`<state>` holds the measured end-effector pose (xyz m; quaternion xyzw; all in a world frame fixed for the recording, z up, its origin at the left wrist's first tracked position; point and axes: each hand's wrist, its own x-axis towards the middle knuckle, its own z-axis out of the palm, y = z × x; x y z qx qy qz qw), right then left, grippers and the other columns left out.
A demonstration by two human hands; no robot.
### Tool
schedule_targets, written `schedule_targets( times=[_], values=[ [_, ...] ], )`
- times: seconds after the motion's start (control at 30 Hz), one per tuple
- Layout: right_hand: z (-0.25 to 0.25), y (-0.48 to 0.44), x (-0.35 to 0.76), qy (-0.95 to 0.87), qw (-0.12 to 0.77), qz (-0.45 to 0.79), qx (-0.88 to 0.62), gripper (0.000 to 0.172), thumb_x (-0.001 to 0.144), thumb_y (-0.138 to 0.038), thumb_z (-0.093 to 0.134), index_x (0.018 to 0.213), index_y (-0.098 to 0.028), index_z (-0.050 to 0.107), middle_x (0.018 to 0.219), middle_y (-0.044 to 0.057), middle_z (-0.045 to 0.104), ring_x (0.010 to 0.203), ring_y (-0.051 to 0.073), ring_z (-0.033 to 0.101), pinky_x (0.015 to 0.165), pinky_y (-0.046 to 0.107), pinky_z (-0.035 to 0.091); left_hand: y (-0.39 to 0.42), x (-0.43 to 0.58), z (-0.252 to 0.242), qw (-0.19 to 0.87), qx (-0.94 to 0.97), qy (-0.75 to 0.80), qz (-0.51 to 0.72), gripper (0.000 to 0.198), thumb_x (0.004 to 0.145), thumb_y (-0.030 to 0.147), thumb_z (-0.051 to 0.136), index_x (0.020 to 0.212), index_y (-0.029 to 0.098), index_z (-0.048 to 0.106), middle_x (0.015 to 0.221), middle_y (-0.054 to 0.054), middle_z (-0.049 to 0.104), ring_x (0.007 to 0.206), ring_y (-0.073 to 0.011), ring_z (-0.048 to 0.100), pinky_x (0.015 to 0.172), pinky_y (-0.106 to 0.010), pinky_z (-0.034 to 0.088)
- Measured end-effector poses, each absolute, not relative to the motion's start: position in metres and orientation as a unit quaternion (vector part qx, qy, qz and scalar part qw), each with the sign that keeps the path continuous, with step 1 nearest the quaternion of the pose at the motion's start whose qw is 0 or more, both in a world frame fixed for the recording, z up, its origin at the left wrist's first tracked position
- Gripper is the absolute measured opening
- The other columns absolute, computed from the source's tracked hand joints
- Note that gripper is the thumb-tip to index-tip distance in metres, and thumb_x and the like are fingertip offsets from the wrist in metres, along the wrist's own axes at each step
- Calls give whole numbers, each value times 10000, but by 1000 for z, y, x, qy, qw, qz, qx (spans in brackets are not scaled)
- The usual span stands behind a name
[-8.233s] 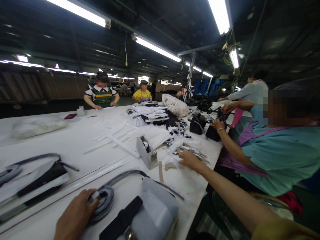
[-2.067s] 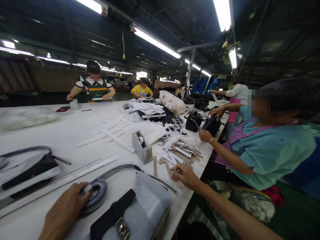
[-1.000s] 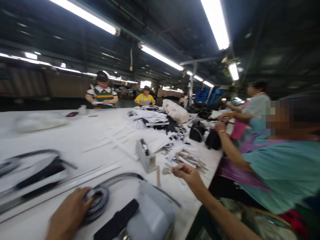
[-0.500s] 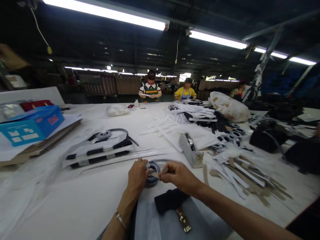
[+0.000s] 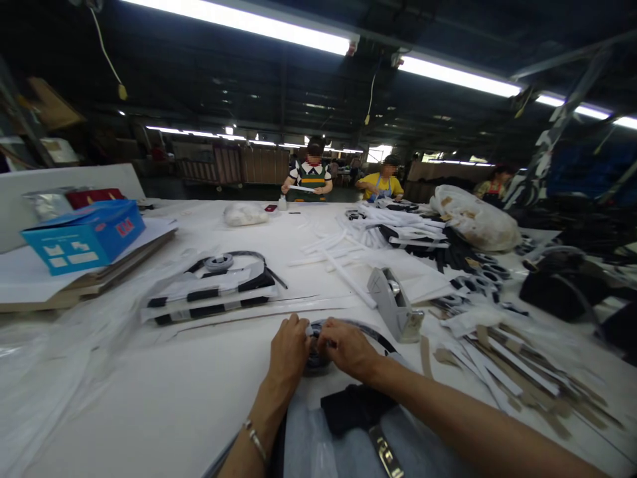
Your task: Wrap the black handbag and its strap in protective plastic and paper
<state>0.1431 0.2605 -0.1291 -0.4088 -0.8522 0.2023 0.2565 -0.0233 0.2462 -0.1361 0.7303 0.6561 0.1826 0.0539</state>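
A coiled grey-and-black strap lies in front of me on a greyish, film-like covered piece. My left hand is closed around the coil's left side. My right hand pinches at the coil from the right, almost touching the left. A bit of brown strip shows between the fingers; most of it is hidden. Just below the hands lies a black fabric piece, with a shiny metal fitting attached.
A grey tape dispenser stands beyond my right hand. Brown and white strips are heaped at the right. A wrapped bundle with a coil lies at the left, near a blue box. Two co-workers stand across the table.
My right hand has moved in to the coil and close to my left hand; the brown strip between them is now mostly covered. The view has shifted slightly left.
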Motion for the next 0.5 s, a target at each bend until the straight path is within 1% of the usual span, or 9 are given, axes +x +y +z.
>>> schedule_targets(
  times=[0.1,0.2,0.27,0.37,0.5],
  values=[
    [-126,267,142,-916,197,94,-338,195,804,-54,548,830,-180,694,870,50,653,832,180,594,754,271,437,246,-25,-137,58,732,653,183,234,873,142,505,1055,214,632,1069,-55,625,1042,-218,556,875,-294,429],
    [-127,271,141,-945,129,56,-296,199,852,-74,509,844,-174,681,854,62,659,810,190,575,741,288,414,247,-25,-138,61,733,652,186,231,874,138,501,1052,209,631,1069,-57,623,1036,-216,556,877,-294,426],
    [-128,271,138,-932,121,57,-336,182,826,-65,522,839,-173,667,859,62,665,823,197,567,772,306,398,247,-25,-139,63,731,653,188,233,872,130,496,1045,207,632,1062,-59,623,1032,-214,556,883,-298,425],
    [-132,272,130,-902,130,75,-404,195,749,-32,535,832,-167,647,869,63,669,866,210,566,818,326,377,249,-24,-142,69,728,656,187,222,886,140,484,1035,205,635,1053,-65,627,1031,-219,559,891,-309,428],
    [-138,275,120,-875,142,107,-449,217,725,-38,528,857,-164,646,922,73,672,912,207,582,814,305,378,250,-28,-147,82,730,652,186,234,903,158,465,1067,176,630,1076,-94,632,1049,-230,567,935,-333,425]
  ],
)
